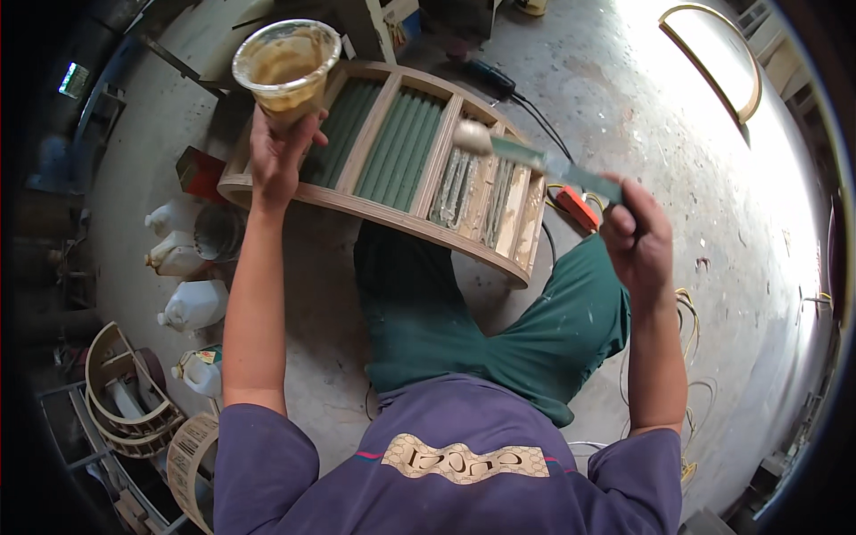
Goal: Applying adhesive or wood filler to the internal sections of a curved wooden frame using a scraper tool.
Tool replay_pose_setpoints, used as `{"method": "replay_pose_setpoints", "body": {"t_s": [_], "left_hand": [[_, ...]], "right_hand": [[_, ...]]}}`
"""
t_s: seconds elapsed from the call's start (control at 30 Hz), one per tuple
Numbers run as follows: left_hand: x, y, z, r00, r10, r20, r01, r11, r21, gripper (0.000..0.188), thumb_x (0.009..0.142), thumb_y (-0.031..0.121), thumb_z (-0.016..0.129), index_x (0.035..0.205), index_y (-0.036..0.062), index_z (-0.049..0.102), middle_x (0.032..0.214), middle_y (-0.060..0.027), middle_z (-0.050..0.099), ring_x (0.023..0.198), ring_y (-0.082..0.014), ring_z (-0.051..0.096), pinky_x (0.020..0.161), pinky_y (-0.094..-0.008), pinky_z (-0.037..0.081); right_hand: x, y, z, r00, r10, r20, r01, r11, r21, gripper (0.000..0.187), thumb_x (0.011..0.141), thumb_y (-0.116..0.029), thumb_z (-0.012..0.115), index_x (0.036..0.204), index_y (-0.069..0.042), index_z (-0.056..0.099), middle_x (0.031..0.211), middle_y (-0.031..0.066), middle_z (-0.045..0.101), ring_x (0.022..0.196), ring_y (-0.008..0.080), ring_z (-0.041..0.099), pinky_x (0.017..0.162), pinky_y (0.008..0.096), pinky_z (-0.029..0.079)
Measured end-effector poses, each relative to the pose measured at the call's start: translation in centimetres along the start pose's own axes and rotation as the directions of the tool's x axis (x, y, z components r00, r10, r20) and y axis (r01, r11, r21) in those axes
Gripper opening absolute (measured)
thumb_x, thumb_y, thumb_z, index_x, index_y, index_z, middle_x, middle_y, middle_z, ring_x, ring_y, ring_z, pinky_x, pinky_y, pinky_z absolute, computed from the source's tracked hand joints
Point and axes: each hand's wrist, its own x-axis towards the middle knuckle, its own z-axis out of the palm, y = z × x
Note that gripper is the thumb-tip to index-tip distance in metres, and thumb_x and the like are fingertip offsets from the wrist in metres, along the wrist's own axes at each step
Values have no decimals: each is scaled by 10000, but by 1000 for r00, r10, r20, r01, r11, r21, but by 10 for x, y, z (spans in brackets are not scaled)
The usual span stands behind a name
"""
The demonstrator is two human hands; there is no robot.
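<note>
My left hand (278, 156) is wrapped round a clear plastic cup (287, 64) with a brownish, sticky-looking coating inside. In my right hand (640, 234) is a paintbrush (519, 154), gripped by its green handle and slightly blurred. Its pale, clotted bristles hang above a curved wooden frame (385, 216), over the right part; whether they touch it I cannot tell. Green ribbed strips (399, 147) fill the frame's left and middle bays. Toward the right end, the bays show bare wood and streaky, whitish smears (455, 189).
White plastic jugs (194, 305) and a dark bucket (218, 234) stand on the floor at left. Curved wooden pieces (134, 392) lie at lower left. Beyond the frame rests a corded power tool (490, 78). An orange-red object (578, 209) and cables (687, 321) lie at right.
</note>
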Motion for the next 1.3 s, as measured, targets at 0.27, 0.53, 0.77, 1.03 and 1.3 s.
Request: {"method": "replay_pose_setpoints", "body": {"t_s": [0.27,0.53,0.77,1.03,1.3], "left_hand": [[-2,-3,-2,1000,-23,-13,24,994,106,473,986,259,697,1351,40,489,1101,-110,711,780,-118,673,663,-220,457],[-3,-2,-2,999,-35,-14,36,993,113,416,1010,239,658,1343,47,500,1097,-98,706,791,-117,672,676,-229,465],[-1,0,0,999,-50,-21,53,986,160,425,1000,263,667,1331,50,506,1081,-85,707,765,-106,665,653,-220,444],[-2,0,-1,999,-45,-30,50,985,166,482,982,320,693,1338,53,507,1075,-74,712,757,-95,668,636,-213,429],[-1,-2,0,998,-54,-34,59,985,161,501,970,330,707,1339,56,507,1079,-70,714,757,-94,670,640,-211,427]], "right_hand": [[-29,57,-6,994,-72,82,105,841,-531,329,1059,-192,563,1255,39,692,728,-26,529,609,56,430,552,225,319],[-33,58,-9,786,-131,604,607,344,-716,412,914,-26,702,1324,-71,691,762,86,521,694,215,527,635,338,428],[-15,31,-13,794,-105,598,595,331,-732,459,891,-2,709,1333,-127,699,799,72,548,718,217,532,666,349,436],[-16,25,-27,729,14,685,645,323,-693,451,900,-12,711,1329,-150,704,756,81,500,686,238,508,653,374,430],[-23,42,16,711,-172,682,703,144,-697,378,915,-39,701,1292,-70,680,744,110,496,669,291,547,612,416,440]]}}
